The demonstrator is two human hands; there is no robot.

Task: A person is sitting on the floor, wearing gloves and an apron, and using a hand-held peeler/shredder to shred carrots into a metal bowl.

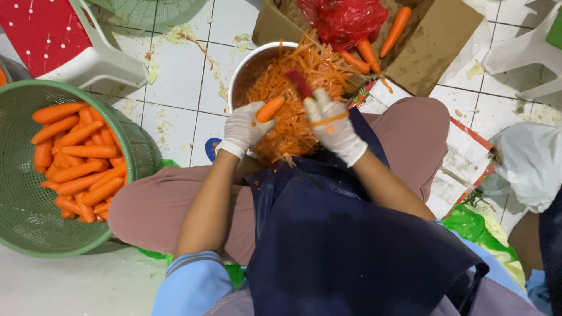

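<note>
A metal bowl [249,70] on the tiled floor [175,88] is heaped with long orange carrot shreds [304,76], which spill over its near rim toward the person's lap. To the left, a green plastic basket [23,193] holds a pile of whole peeled carrots [79,161], lying mostly crosswise in it. Beyond the bowl, a sheet of cardboard [433,41] carries a red plastic bag [342,20] and a few more carrots [398,26] (one lies alone, slanting up to the right). Both hands wear white gloves. The left hand [243,129] is closed around the lower end of a short carrot [270,109], held just over the near edge of the bowl; its long axis runs from lower left to upper right, with the free tip pointing up and right toward the other hand. The right hand [333,126] is closed around a peeler with a red head [297,82], which rises from the fist toward the upper left, over the shreds, just beside the carrot's tip. A strand of shred lies across the right glove. A dark blue apron [328,234] covers the lap.
</note>
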